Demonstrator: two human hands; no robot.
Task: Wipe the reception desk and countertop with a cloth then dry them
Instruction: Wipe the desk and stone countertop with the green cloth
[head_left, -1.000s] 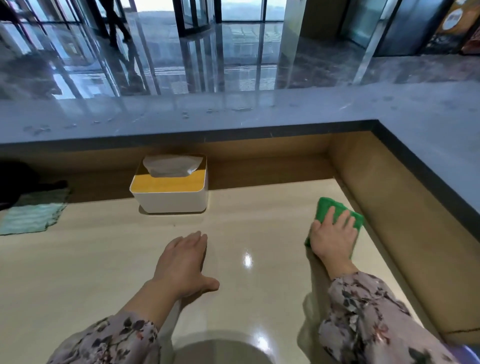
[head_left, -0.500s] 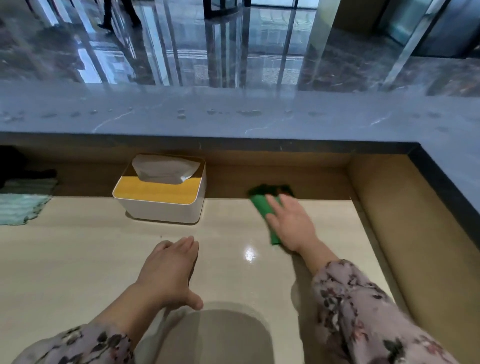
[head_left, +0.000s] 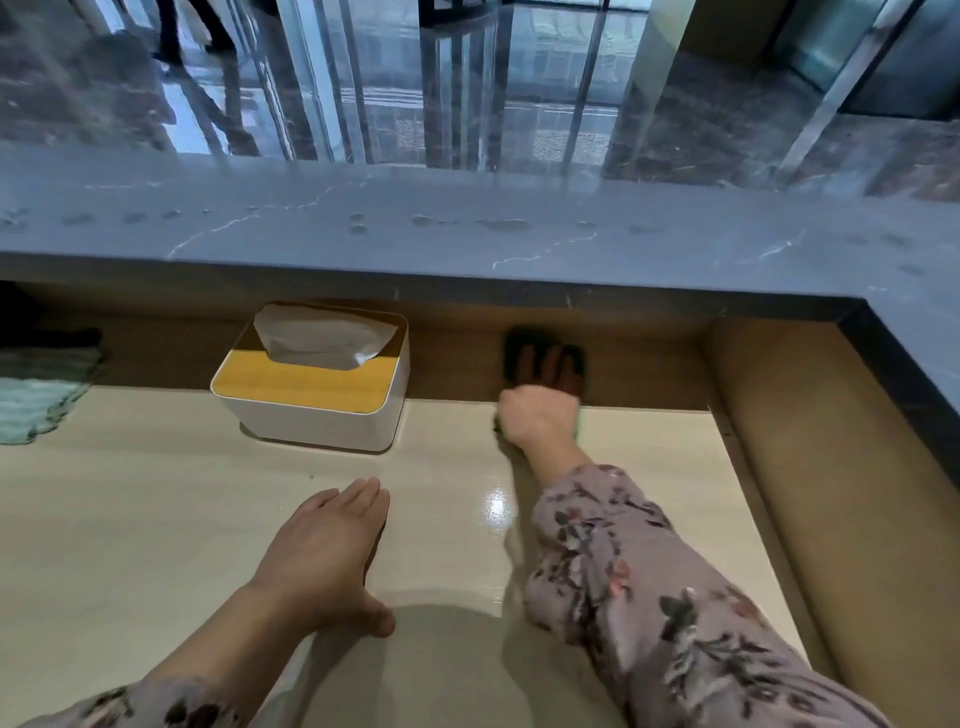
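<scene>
Right hand (head_left: 540, 415) pressed the green cloth (head_left: 517, 339) with spread fingers at the far edge of the desk (head_left: 130, 519), under the countertop (head_left: 467, 234) overhang. Left hand (head_left: 327, 551) lay flat on the near desk, fingers together.

Reception lobby of a public building, raised dark stone countertop (head_left: 467, 228) wrapping round a lower pale tabletop (head_left: 130, 519) on the staff side, tissue box (head_left: 311, 387) on it, polished marble floor (head_left: 691, 135) beyond, tall glass panels (head_left: 550, 47), legs (head_left: 174, 28) of a passer-by.

Head-worn view, forward and down, close over desk (head_left: 156, 519).
</scene>
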